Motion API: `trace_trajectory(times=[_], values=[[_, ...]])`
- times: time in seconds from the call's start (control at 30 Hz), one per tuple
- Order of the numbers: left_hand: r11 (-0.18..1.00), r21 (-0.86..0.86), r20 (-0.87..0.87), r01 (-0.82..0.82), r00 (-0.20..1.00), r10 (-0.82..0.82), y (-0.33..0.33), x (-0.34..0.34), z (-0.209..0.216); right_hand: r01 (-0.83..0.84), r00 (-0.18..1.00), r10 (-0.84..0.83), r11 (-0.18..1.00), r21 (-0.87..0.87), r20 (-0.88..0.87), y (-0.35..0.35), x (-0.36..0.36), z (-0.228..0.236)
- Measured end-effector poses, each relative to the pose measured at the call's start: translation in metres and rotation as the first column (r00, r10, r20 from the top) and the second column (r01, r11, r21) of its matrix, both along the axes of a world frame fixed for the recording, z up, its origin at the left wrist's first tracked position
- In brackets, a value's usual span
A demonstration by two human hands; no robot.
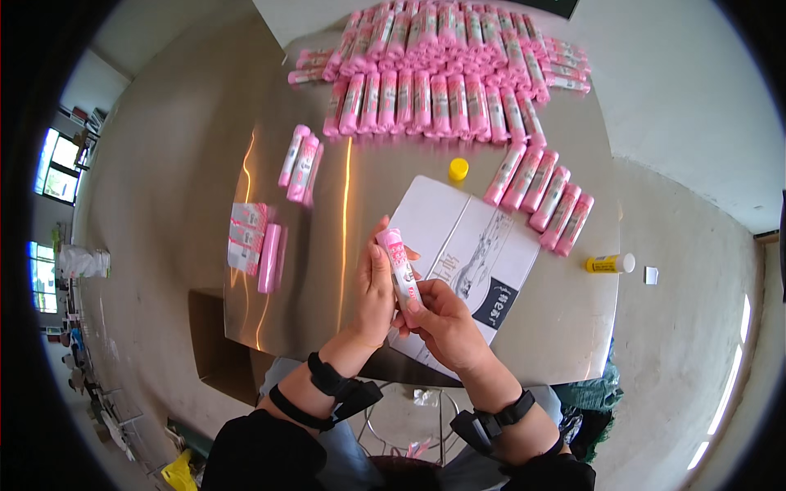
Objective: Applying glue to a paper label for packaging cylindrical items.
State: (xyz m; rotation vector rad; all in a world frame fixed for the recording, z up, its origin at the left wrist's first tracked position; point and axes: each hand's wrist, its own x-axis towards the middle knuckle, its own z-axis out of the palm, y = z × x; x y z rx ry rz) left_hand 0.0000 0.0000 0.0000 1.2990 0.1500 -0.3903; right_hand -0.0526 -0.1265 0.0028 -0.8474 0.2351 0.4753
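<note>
Both my hands hold one pink roll of plastic bags (399, 266) with a printed paper label around it, tilted above a flat white printed cardboard sheet (438, 221). My left hand (376, 282) closes along the roll's left side, with fingertips showing behind it. At the roll's lower end, my right hand (446, 323) grips with the thumb on the label. Left of my hands, bare pink rolls (268, 260) lie beside a stack of printed labels (246, 236). Some labelled rolls (303, 168) rest farther up on the left.
A large pile of labelled pink rolls (438, 102) covers the metal table's (315, 282) far side. Several more rolls (536, 192) lie in a row at right. A yellow cap (458, 169) stands beyond the cardboard; a yellow glue bottle (604, 263) lies by the right edge. A cardboard box (217, 344) sits below left.
</note>
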Motion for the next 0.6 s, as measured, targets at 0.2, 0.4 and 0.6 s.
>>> trace_trajectory(times=[0.2, 0.4, 0.6], values=[[0.971, -0.184, -0.049, 0.155, 0.985, -0.167, -0.009, -0.002, 0.01, 0.162, 0.981, -0.144, 0.975, -0.151, 0.127, -0.011, 0.006, 0.003], [0.982, 0.106, 0.036, 0.153, 0.987, -0.158, -0.036, 0.053, 0.029, 0.271, 0.945, -0.153, 0.859, -0.433, 0.289, -0.035, -0.001, -0.001], [0.653, 0.754, 0.474, -0.067, 0.744, -0.471, -0.13, 0.188, 0.04, 0.163, 0.976, -0.088, 0.904, -0.396, 0.201, -0.047, -0.008, 0.007]])
